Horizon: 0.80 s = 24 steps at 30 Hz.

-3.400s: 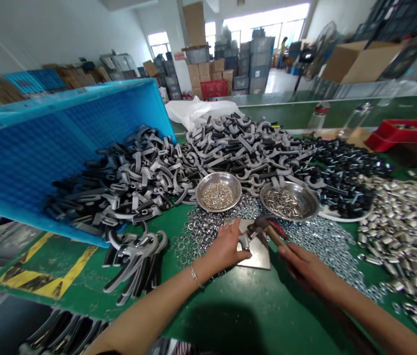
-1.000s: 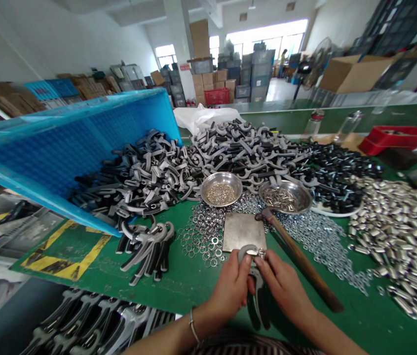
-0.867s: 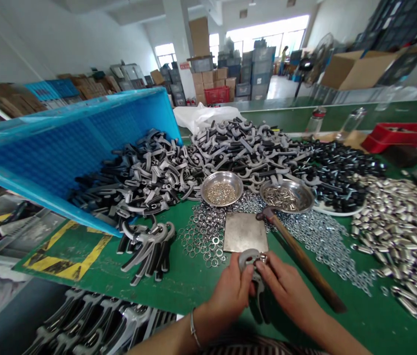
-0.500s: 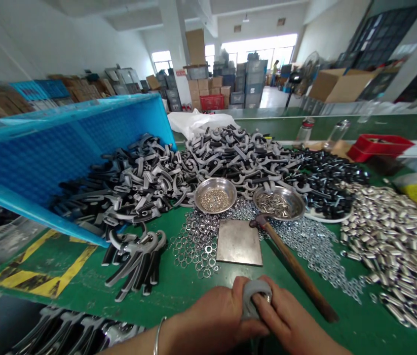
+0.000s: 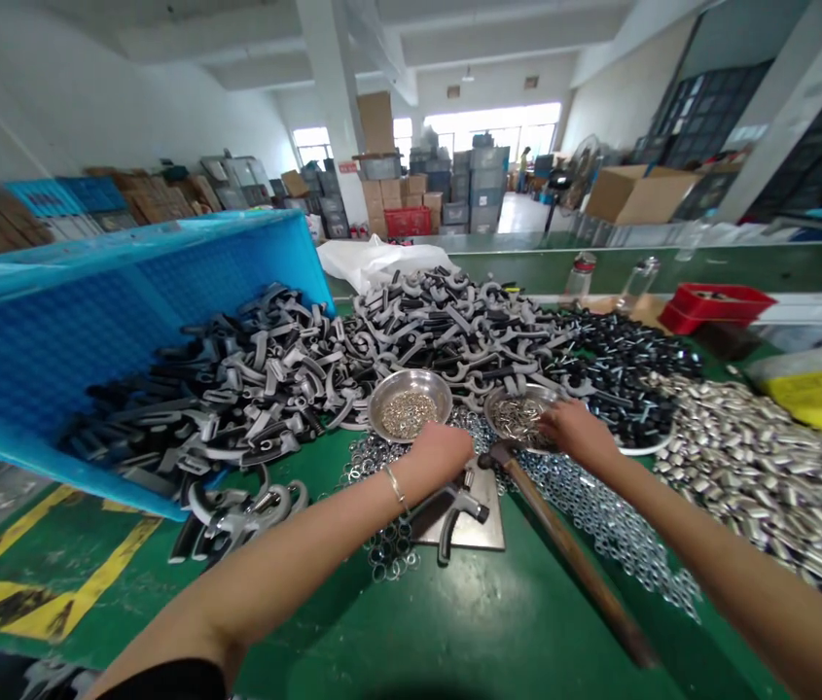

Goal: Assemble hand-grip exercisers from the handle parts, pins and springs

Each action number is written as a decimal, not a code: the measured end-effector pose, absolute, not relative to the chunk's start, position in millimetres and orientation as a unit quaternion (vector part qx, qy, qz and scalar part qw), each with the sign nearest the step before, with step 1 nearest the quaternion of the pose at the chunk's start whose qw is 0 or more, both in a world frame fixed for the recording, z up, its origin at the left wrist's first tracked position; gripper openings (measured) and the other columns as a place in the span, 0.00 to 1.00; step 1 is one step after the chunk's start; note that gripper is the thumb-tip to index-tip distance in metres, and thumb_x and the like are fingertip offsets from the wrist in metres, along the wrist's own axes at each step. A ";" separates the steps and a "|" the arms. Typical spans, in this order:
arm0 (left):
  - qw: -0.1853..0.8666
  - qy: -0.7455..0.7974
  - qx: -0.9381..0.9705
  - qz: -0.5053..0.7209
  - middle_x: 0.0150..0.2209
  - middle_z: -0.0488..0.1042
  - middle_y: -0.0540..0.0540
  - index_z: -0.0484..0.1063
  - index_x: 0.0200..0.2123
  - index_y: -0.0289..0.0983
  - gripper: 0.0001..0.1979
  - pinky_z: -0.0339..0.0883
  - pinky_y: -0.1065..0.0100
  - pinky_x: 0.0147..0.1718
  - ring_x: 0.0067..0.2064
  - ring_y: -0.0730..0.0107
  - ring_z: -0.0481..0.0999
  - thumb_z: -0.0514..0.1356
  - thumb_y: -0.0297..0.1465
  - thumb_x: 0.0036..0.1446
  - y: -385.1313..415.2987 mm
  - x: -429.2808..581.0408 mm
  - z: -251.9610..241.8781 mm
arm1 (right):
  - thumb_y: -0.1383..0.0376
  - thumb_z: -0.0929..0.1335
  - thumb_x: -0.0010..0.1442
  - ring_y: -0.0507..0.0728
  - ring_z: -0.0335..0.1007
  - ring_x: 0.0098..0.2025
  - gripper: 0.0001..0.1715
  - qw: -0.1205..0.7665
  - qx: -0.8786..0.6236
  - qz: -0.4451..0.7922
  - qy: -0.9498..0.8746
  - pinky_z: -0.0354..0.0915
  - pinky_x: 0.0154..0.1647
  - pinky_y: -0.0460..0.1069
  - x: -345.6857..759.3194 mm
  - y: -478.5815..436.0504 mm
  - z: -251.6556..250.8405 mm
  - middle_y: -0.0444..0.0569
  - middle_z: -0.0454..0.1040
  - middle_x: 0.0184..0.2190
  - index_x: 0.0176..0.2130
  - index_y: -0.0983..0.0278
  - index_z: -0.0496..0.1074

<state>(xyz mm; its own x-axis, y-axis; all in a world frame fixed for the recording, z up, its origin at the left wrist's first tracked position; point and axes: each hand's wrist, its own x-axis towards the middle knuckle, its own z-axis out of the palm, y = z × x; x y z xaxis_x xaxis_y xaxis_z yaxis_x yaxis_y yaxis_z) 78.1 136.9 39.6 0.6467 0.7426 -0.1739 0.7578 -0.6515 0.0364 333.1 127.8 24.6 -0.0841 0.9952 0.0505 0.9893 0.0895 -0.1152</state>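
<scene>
On the green desk [image 5: 454,632] the left hand [image 5: 444,452] rests at the top end of a gray handle [image 5: 446,506]. This handle lies on a flat metal plate [image 5: 490,535] near the front. Its fingers curl down out of sight, so I cannot tell if they grip the handle. The right hand [image 5: 575,433] dips its fingers into a shiny bowl [image 5: 492,420] of small metal bits. I cannot tell if it has picked any up. A second bowl [image 5: 375,408] sits just beside the left hand. A hammer [image 5: 563,554] with a wooden stick lies to the right of the plate, its head close to the hands.

A big blue box [image 5: 89,331] is tipped on its side at the left, and a heap of gray and black handles [image 5: 250,389] pours out of it. Little metal rings [image 5: 381,544] lie by the plate, and silver tubes [image 5: 768,467] cover the right side. Yellow tape [image 5: 38,574] marks the left corner. A red tray [image 5: 709,303] sits far back. The room is large and bright, with cardboard boxes [image 5: 636,194] and a white pillar [image 5: 327,97].
</scene>
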 end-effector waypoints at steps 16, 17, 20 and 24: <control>0.069 0.330 0.940 0.047 0.44 0.79 0.34 0.75 0.45 0.30 0.13 0.65 0.54 0.53 0.48 0.55 0.77 0.51 0.25 0.66 223.7 184.3 -7.8 | 0.68 0.63 0.65 0.67 0.71 0.47 0.12 0.053 -0.681 0.029 -0.730 0.64 0.45 0.56 336.7 169.5 -21.8 0.66 0.76 0.42 0.43 0.73 0.73; 0.071 0.337 0.937 0.059 0.45 0.78 0.35 0.73 0.47 0.30 0.14 0.67 0.56 0.51 0.47 0.57 0.77 0.50 0.26 0.67 222.2 180.9 -5.1 | 0.70 0.62 0.65 0.67 0.70 0.49 0.14 0.070 -0.678 0.027 -0.732 0.64 0.47 0.56 337.2 171.1 -20.4 0.66 0.76 0.43 0.45 0.73 0.73; 0.106 0.351 0.922 0.123 0.46 0.77 0.39 0.71 0.49 0.32 0.14 0.68 0.63 0.48 0.48 0.62 0.76 0.48 0.28 0.69 211.8 158.9 7.3 | 0.71 0.60 0.65 0.65 0.69 0.52 0.18 0.118 -0.666 0.021 -0.736 0.63 0.51 0.56 340.9 167.0 -7.5 0.62 0.75 0.46 0.51 0.71 0.71; 0.241 0.366 0.861 0.258 0.44 0.76 0.44 0.74 0.44 0.35 0.10 0.67 0.64 0.50 0.48 0.66 0.74 0.54 0.28 0.67 175.0 95.8 19.7 | 0.63 0.61 0.67 0.63 0.74 0.43 0.15 0.262 -0.660 0.100 -0.697 0.66 0.47 0.57 339.6 117.6 22.3 0.56 0.77 0.40 0.46 0.64 0.73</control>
